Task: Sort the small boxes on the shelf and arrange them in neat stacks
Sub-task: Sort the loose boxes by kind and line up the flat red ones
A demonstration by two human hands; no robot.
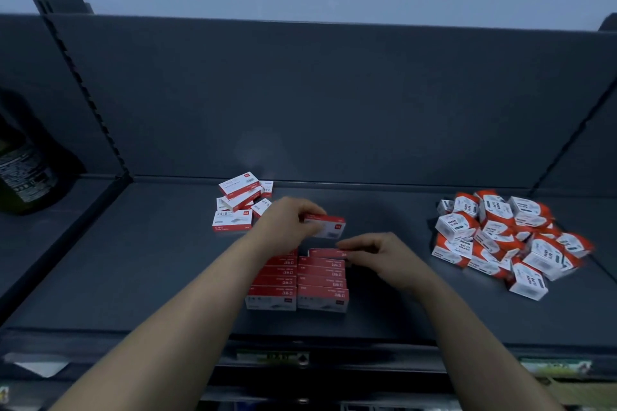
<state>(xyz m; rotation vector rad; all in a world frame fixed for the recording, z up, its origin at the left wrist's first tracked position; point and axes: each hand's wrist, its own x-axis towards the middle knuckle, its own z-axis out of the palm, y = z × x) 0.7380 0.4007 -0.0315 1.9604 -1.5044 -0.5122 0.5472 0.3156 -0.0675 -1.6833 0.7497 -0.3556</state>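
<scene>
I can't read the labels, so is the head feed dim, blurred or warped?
Head view: dim, bluish light, no hard shadows; a faint pale glare patch on the back panel; wide-angle bending curves the edges of the shelf; print on the red stacks is soft; the paper clip boxes smear toward the right edge.

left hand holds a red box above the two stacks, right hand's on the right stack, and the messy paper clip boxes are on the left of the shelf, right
One slip: the head view shows the paper clip boxes heaped on the right of the shelf, not the left. The left hand holds a red box above the two stacks, the right hand on the right stack.
</scene>
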